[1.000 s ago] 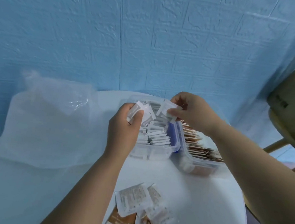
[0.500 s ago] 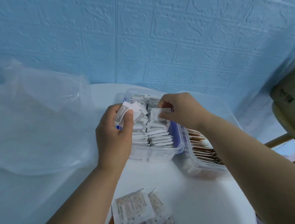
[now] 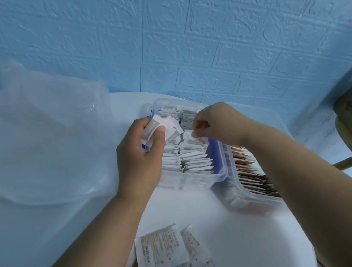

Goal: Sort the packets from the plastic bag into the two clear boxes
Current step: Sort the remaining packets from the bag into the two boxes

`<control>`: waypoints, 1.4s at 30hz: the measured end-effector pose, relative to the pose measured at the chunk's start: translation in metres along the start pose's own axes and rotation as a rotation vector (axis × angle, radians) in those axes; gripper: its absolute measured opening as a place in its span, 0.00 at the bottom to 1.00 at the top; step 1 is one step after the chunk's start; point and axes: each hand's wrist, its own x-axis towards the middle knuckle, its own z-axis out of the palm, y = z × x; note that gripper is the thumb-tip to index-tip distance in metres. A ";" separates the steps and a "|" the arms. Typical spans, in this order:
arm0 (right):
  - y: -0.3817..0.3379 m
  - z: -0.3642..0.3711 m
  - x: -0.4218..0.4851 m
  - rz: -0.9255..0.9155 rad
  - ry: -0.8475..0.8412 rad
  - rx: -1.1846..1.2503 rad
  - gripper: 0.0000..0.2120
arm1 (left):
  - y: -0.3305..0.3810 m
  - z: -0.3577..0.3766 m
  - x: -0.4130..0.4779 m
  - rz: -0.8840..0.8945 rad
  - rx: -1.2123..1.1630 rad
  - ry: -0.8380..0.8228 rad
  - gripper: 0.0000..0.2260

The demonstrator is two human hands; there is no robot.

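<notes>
Gripped in my left hand [image 3: 139, 160] is a small fan of white packets [image 3: 164, 129], thumb pressed over them, held just above the left edge of the nearer clear box [image 3: 189, 178]. My right hand [image 3: 213, 124] reaches across from the right and pinches the top edge of a single white packet [image 3: 192, 136] between thumb and fingertips, above the rows of white packets standing on edge inside that box. Just to the right, touching it, sits the second clear box [image 3: 253, 200], filled with brown packets [image 3: 251, 175] standing in a row; my right forearm crosses over part of it. Both boxes rest on a round white table [image 3: 235, 239]. On the left, a large crumpled plastic bag [image 3: 38, 139] lies on the table beside my left hand. Near the bottom edge, by my left forearm, several loose packets [image 3: 161, 252] lie flat and overlapping, printed sides up, with brown ones partly showing beneath. Behind the table is a blue brick-patterned wall [image 3: 182, 35].
</notes>
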 end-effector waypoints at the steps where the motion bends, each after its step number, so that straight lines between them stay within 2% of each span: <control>1: -0.001 0.000 0.000 0.000 -0.008 -0.005 0.08 | 0.000 0.000 0.000 -0.001 0.000 -0.002 0.04; 11: 0.000 0.002 0.003 -0.027 -0.026 -0.065 0.05 | 0.000 0.000 0.000 -0.012 -0.005 -0.009 0.06; 15: 0.003 -0.003 0.000 -0.040 -0.079 -0.028 0.07 | -0.003 0.000 0.001 -0.015 -0.003 -0.008 0.04; 20: -0.003 0.001 0.002 -0.028 -0.036 0.046 0.06 | -0.004 0.001 0.001 -0.010 0.005 -0.001 0.04; 27: 0.003 0.000 0.000 -0.033 -0.069 -0.062 0.08 | -0.004 0.001 0.001 -0.006 0.017 -0.004 0.04; 33: -0.001 0.005 0.002 -0.022 -0.039 -0.006 0.07 | -0.005 0.001 0.001 -0.005 0.023 0.001 0.04; 37: 0.003 0.001 0.001 -0.019 -0.077 0.043 0.07 | -0.005 0.000 0.001 -0.004 0.018 -0.008 0.04; 42: 0.005 -0.002 -0.002 -0.028 -0.084 0.116 0.02 | -0.005 0.001 0.002 0.003 0.026 -0.002 0.05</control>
